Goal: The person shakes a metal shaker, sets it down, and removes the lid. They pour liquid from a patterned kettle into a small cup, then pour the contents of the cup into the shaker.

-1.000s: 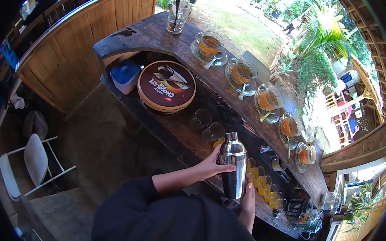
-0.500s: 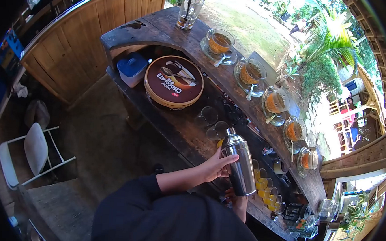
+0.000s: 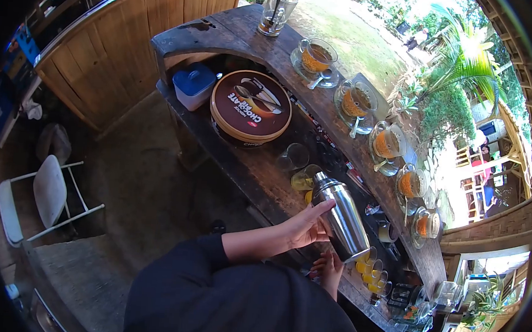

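In my left hand (image 3: 308, 226) is a steel cocktail shaker (image 3: 343, 218), its capped top tilted away toward the shelf. My thumb lies along the shaker's side. My right hand (image 3: 329, 266) is just below the shaker's base, fingers apart and holding nothing. Past the shaker's top, on the lower shelf, stand a glass with yellowish contents (image 3: 305, 178) and an empty-looking glass (image 3: 293, 157). A row of small glasses of yellow drink (image 3: 371, 271) runs beyond the shaker's base.
Several glass cups of tea-coloured drink (image 3: 316, 58) stand on saucers with spoons along the raised counter (image 3: 240, 33). On the lower shelf are a round chocolate tin (image 3: 251, 107) and a blue-lidded tub (image 3: 193, 87). A white folding chair (image 3: 50, 192) stands at left.
The shaker has moved slightly right and tilted more, in my left hand. My right hand shows more beside its base, fingers spread. The whole view has shifted a little.
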A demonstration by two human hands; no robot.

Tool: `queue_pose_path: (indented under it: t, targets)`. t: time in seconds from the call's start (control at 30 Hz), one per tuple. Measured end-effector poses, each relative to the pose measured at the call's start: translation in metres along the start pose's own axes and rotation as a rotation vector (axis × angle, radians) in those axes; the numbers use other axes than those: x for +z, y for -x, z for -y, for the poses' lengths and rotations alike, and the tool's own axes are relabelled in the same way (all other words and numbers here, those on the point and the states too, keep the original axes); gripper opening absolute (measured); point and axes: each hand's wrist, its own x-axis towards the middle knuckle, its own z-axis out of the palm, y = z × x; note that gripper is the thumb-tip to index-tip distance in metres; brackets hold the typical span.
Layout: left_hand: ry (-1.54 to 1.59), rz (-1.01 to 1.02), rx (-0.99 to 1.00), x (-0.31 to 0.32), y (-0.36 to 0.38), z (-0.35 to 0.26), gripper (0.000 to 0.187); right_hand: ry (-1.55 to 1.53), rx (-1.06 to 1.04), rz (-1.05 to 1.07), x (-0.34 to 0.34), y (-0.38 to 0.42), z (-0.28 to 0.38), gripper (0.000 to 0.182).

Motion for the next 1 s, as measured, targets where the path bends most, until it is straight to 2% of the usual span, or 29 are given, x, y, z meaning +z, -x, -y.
queue_pose_path:
  t: [0.1,0.17,0.4,0.47,0.53,0.77,1.0]
  targets:
    - [0.069,0.039,-0.011,0.003,-0.001,0.0,0.058,0.074,0.012,-0.022,0.003,0.003,0.006,0.035]
    - [0.108,0.058,0.007,0.007,0.0,-0.001,0.061,0.11,-0.001,0.035,0.002,0.004,0.007,0.031]
    - [0.176,0.038,0.022,0.015,-0.004,-0.002,0.067,0.094,0.041,0.062,0.003,0.004,0.009,0.025]
    - [0.195,0.056,0.021,0.016,-0.004,-0.003,0.066,0.174,0.066,0.057,0.003,0.006,0.012,0.025]
    - [0.227,0.058,0.012,0.015,-0.008,-0.002,0.058,0.185,0.073,0.072,0.001,0.006,0.013,0.025]
    - [0.293,0.058,0.06,0.022,-0.011,-0.006,0.06,0.154,0.144,0.058,0.005,0.01,0.022,0.024]
    - [0.358,0.065,0.108,0.026,-0.015,-0.008,0.058,0.193,0.13,0.082,0.007,0.005,0.02,0.021]
